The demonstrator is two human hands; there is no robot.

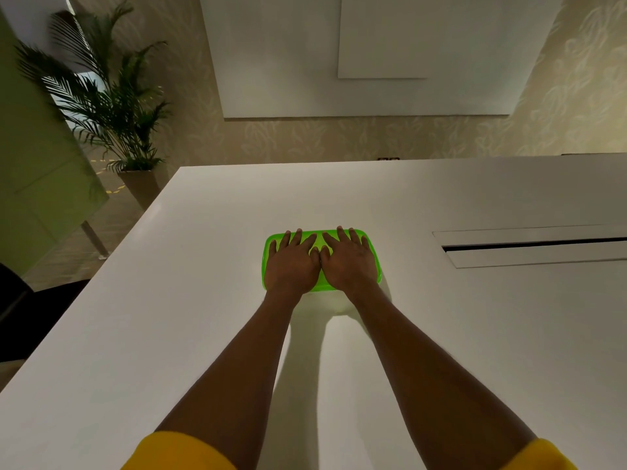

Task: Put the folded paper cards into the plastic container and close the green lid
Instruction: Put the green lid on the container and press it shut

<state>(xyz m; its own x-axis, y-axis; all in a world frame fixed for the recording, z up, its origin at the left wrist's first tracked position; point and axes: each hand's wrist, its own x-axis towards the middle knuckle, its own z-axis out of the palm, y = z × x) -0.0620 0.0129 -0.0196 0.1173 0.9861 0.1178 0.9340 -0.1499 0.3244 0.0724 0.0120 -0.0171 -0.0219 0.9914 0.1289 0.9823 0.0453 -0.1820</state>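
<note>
White table [169, 300] under left hand [291, 268] & right hand [351, 266]. Cable-slot flap [529, 247] set in tabletop, well to R of right hand. Potted palm [112, 106] on floor far L & beyond left hand, past table corner. White wall panels [373, 52] straight ahead, patterned wallpaper [339, 137] below.

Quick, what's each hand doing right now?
Left hand: open, fingers spread, pressing flat on the green lid.
Right hand: open, pressing flat on the same lid.
</note>
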